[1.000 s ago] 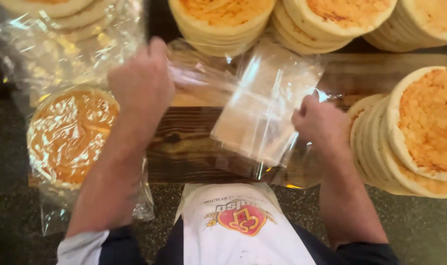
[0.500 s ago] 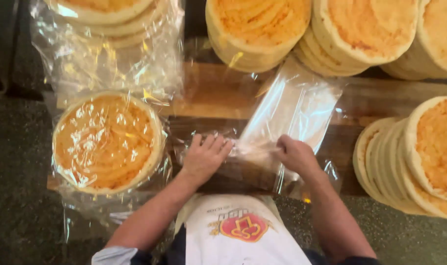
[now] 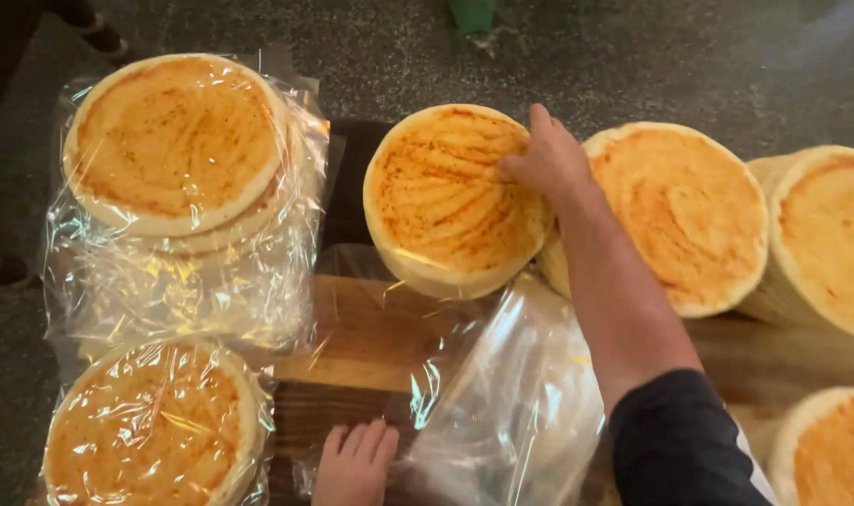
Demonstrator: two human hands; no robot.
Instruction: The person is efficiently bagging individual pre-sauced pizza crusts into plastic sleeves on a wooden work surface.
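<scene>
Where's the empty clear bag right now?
In the head view, the empty clear bag lies low at centre on the wooden board, beside the left hand, below the flatbread stack the right hand touches.

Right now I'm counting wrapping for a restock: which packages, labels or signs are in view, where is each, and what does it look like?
Upper bag: far left, clear crinkled plastic around round golden flatbreads.
Lower bag: near left corner, clear plastic around one round stack.
Empty bag: centre, clear and shiny, on the wooden board, left hand at its edge.
No labels, signs or screens show.
</scene>
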